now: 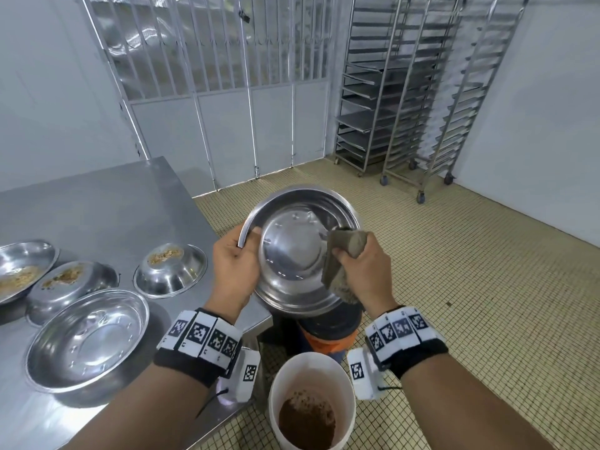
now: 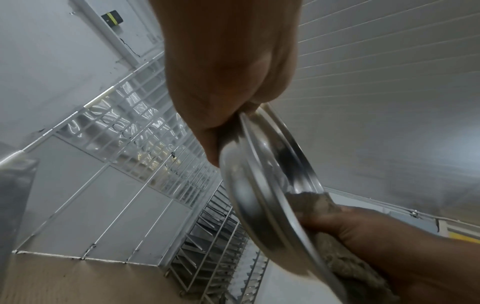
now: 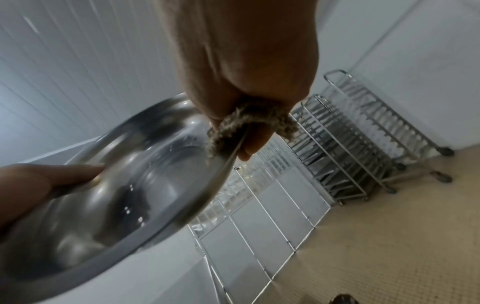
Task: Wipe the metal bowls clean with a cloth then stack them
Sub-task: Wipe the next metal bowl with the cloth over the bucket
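Note:
A shiny metal bowl [image 1: 292,254] is held tilted in the air beyond the table corner, its inside facing me. My left hand [image 1: 235,258] grips its left rim [image 2: 249,156], thumb inside the bowl. My right hand [image 1: 360,264] grips a grey-brown cloth [image 1: 344,254] folded over the bowl's right rim [image 3: 226,162], with cloth on both sides of the metal [image 3: 249,121]. On the steel table [image 1: 113,206] sits one clean bowl upright [image 1: 87,339]. Behind it lie three dirty bowls with brown crumbs: two upturned [image 1: 170,269] [image 1: 71,289] and one at the left edge [image 1: 22,271].
A white bucket [image 1: 311,401] with brown residue stands on the tiled floor below my hands. Behind it is an orange bin with a black lid [image 1: 328,332]. Wheeled tray racks [image 1: 422,108] stand at the back right, and a barred white partition [image 1: 227,92] lies ahead.

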`<state>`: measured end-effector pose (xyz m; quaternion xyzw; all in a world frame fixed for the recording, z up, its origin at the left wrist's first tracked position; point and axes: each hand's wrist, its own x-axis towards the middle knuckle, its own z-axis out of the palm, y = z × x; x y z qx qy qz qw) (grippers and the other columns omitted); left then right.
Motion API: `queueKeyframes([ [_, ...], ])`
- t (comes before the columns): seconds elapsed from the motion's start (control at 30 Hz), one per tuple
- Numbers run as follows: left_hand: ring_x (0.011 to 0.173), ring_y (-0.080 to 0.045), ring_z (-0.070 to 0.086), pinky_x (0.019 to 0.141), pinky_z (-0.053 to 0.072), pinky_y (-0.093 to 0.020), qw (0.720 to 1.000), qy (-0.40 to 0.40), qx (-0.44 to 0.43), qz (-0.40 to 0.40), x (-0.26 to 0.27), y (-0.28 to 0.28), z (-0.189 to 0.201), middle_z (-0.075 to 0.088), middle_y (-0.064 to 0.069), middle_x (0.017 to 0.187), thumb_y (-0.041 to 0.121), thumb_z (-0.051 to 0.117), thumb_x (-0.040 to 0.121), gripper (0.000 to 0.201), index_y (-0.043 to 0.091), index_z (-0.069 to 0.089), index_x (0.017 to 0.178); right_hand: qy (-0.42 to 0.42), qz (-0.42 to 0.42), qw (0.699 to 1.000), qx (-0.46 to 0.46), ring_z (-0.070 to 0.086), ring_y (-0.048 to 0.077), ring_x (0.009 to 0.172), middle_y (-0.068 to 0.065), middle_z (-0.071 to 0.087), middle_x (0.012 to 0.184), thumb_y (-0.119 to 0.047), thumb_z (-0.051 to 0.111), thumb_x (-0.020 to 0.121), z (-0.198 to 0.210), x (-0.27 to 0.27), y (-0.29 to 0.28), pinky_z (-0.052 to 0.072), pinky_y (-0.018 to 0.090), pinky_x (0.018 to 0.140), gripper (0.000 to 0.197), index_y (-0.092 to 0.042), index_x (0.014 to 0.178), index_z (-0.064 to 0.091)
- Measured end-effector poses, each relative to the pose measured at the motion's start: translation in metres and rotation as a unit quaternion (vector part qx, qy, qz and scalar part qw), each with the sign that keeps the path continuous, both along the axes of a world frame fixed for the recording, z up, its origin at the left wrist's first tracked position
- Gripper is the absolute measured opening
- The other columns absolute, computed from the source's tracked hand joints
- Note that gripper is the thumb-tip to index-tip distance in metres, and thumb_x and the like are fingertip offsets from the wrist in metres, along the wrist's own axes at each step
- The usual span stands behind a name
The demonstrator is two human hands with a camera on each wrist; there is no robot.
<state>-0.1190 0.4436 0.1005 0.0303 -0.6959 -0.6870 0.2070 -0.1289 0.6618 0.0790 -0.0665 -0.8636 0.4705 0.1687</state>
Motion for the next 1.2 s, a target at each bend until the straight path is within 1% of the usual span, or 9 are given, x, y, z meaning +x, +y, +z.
queueKeyframes([
  [0.13,0.081,-0.030,0.071,0.077,0.060,-0.046,0.999,-0.011,-0.035,-0.007,0.007,-0.001,0.001,0.075,-0.016,0.089,0.018,0.059,0.105,0.021,0.024,0.077,0.095,0.011,0.009,0.997,0.081,0.060,0.000,0.068,-0.012,0.062,0.084,-0.036,0.074,0.091,0.009,-0.008,0.006,0.042,0.010,0.050,0.032,-0.020,0.112,0.055],
  [0.37,0.063,-0.031,0.061,0.062,0.055,-0.045,0.996,-0.030,-0.057,-0.059,0.012,0.005,0.001,0.067,-0.033,0.084,0.017,0.062,0.104,0.017,0.007,0.073,0.096,0.105,0.100,0.967,0.208,0.056,-0.004,0.060,-0.018,0.058,0.072,-0.035,0.074,0.091,0.060,-0.026,0.009,0.039,0.007,0.047,0.020,-0.026,0.104,0.063],
  [0.47,0.073,-0.026,0.064,0.069,0.055,-0.040,0.999,-0.022,-0.006,-0.026,0.012,0.004,-0.001,0.072,-0.028,0.090,0.015,0.061,0.104,0.018,0.018,0.077,0.095,0.091,0.061,0.987,0.115,0.059,-0.004,0.068,-0.016,0.061,0.080,-0.034,0.075,0.091,0.045,-0.018,0.005,0.043,0.007,0.051,0.021,-0.026,0.103,0.060],
  [0.6,0.084,-0.028,0.065,0.083,0.058,-0.054,0.998,-0.008,0.065,0.008,0.010,-0.002,-0.009,0.072,-0.025,0.092,0.015,0.059,0.104,0.020,0.017,0.078,0.098,-0.015,0.014,0.998,-0.064,0.056,-0.002,0.080,-0.013,0.059,0.092,-0.028,0.073,0.093,0.011,0.002,-0.007,0.040,0.003,0.051,0.021,-0.020,0.105,0.058],
  [0.7,0.084,-0.028,0.063,0.083,0.055,-0.048,0.997,-0.023,0.076,0.003,0.014,-0.003,-0.015,0.070,-0.013,0.089,0.013,0.058,0.104,0.026,0.025,0.078,0.094,-0.017,0.008,0.997,-0.073,0.061,0.007,0.086,-0.008,0.063,0.097,-0.026,0.073,0.092,-0.003,0.000,-0.011,0.036,0.008,0.057,0.019,-0.020,0.106,0.062],
  [0.87,0.075,-0.007,0.070,0.064,0.055,-0.024,0.997,-0.016,-0.058,-0.056,0.012,-0.016,0.002,0.074,0.001,0.092,0.013,0.060,0.103,0.020,0.029,0.073,0.106,0.035,0.065,0.997,0.024,0.059,-0.002,0.074,-0.012,0.064,0.084,-0.023,0.071,0.093,0.018,-0.008,0.006,0.040,0.009,0.058,0.012,-0.027,0.094,0.061],
  [0.97,0.092,-0.001,0.071,0.079,0.057,-0.017,0.980,0.010,-0.151,-0.132,0.005,-0.023,0.017,0.076,0.011,0.103,0.012,0.061,0.103,0.028,0.031,0.072,0.120,0.070,0.141,0.977,0.145,0.061,0.012,0.063,-0.003,0.064,0.072,-0.011,0.068,0.092,0.031,-0.014,0.014,0.041,0.010,0.052,0.018,-0.027,0.092,0.058],
  [1.07,0.080,-0.011,0.071,0.075,0.057,-0.025,0.977,0.016,-0.155,-0.149,0.003,-0.019,0.023,0.077,0.003,0.089,0.011,0.058,0.105,0.024,0.026,0.076,0.110,0.086,0.137,0.974,0.160,0.062,0.015,0.061,-0.001,0.063,0.071,-0.010,0.068,0.093,0.040,-0.016,0.016,0.043,0.010,0.051,0.022,-0.030,0.095,0.057],
  [1.2,0.071,-0.025,0.065,0.070,0.056,-0.041,0.995,0.009,-0.059,-0.079,0.000,-0.009,0.016,0.073,-0.015,0.081,0.013,0.062,0.103,0.027,0.030,0.079,0.091,0.099,0.054,0.992,0.055,0.058,-0.003,0.070,-0.011,0.063,0.080,-0.022,0.071,0.093,0.030,-0.006,0.009,0.043,0.007,0.055,0.014,-0.026,0.099,0.059],
])
